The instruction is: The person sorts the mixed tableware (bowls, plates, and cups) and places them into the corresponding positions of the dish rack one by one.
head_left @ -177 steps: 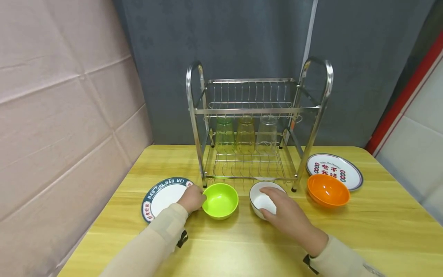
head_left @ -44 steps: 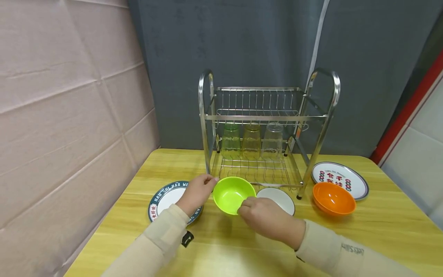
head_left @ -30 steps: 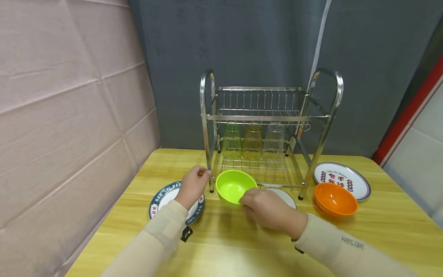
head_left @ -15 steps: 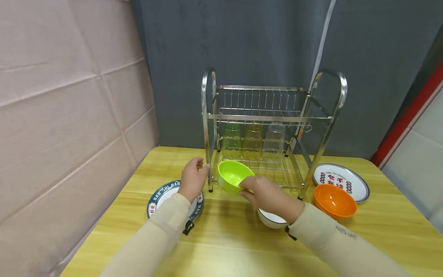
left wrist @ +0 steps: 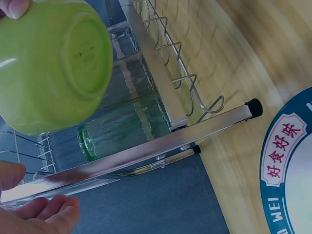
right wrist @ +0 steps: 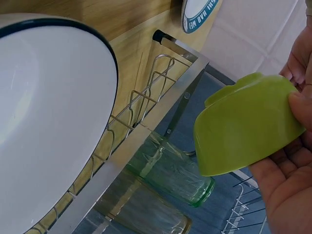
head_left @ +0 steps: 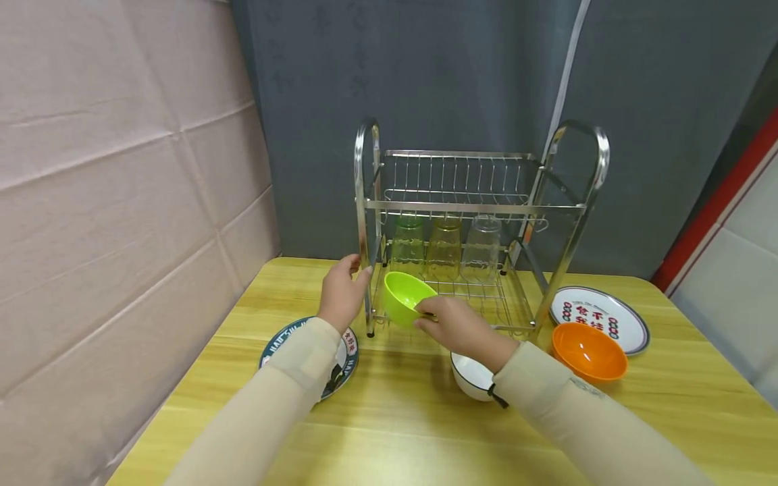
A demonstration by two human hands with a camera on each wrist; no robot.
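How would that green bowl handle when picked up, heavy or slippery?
Probably light: the right hand holds the green bowl tilted by its rim, in a pinch. It looks like stiff plastic, unlikely to break. Its glossy surface may be somewhat slippery.

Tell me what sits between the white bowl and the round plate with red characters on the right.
The orange bowl lies between the white bowl and that plate, in the head view.

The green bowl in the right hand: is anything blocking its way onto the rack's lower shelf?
Nothing visible. The green bowl sits tilted at the lower shelf's open front; the three upturned glasses stand farther back, and the left hand is by the rack's left post.
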